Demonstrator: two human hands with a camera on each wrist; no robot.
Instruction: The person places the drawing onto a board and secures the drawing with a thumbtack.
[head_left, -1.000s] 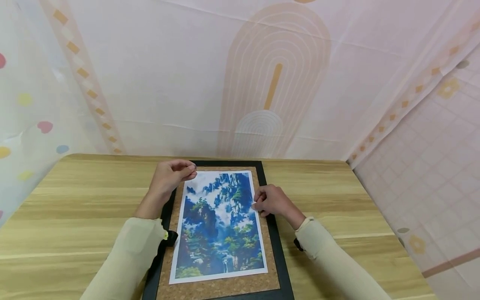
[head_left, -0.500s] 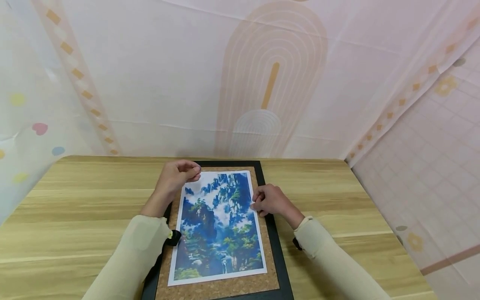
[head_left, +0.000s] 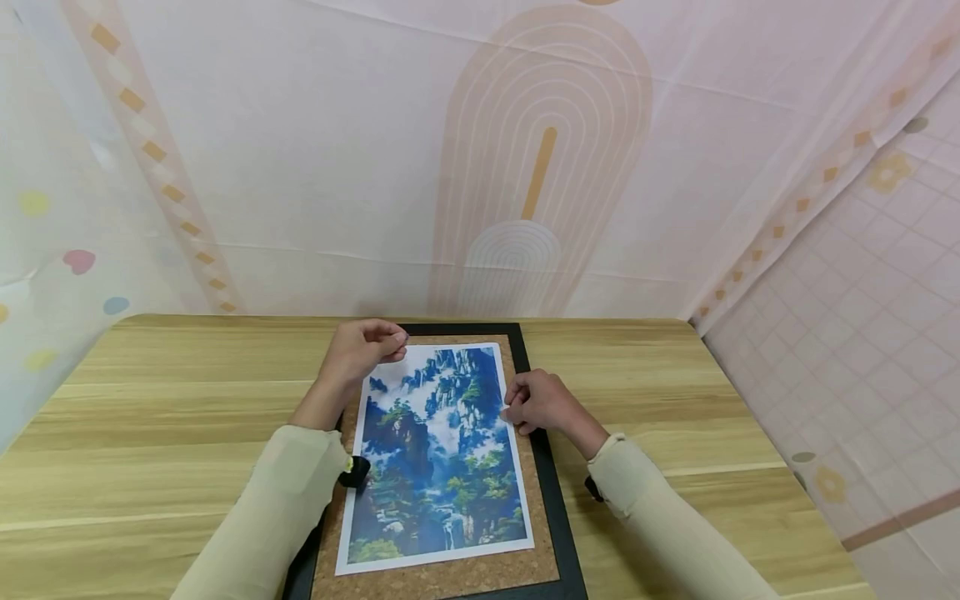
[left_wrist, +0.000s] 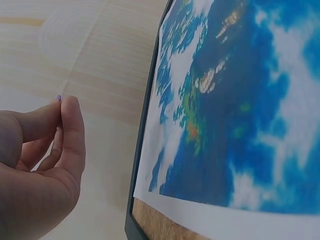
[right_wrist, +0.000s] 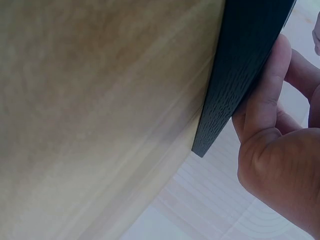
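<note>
cork board [head_left: 525, 350] bottom cut off, pin [left_wrist: 58, 98] tiny

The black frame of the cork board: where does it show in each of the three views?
Head: the black frame runs round the cork board at centre bottom.
Left wrist: a thin dark edge left of the landscape print.
Right wrist: a dark slab at upper right, against the right hand.
Shared landmark: the wooden table.
</note>
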